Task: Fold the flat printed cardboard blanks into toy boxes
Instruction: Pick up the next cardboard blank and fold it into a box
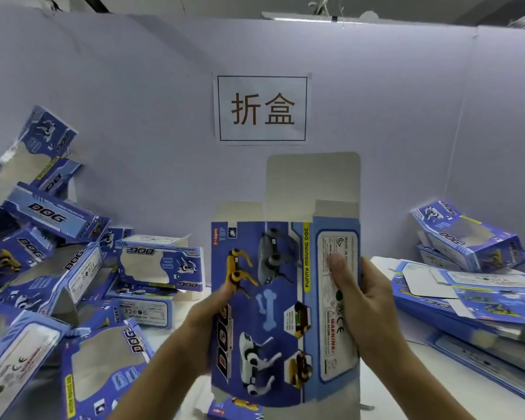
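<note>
**Squaring the blank open**

On the left, folded boxes [73, 268] lie heaped on the bench [385, 374]. The left hand [208, 325] grips the left edge of the blank [273, 298], thumb on the printed face, the other fingers hidden behind. The blank stands upright in mid-air before the person, between both hands, its grey top flaps [312, 183] unfolded and pointing up. The right hand [364, 304] grips the right edge, thumb [337, 265] pressed flat on the white label panel, fingers wrapped behind.

The blank looks flat or nearly so, so the step seems to be opening it into a tube. Push the two edges gently toward each other so the creases break evenly; keep thumbs near the folds, not mid-panel, to avoid buckling. On the right, flat blanks [467, 295] wait in a stack.
</note>
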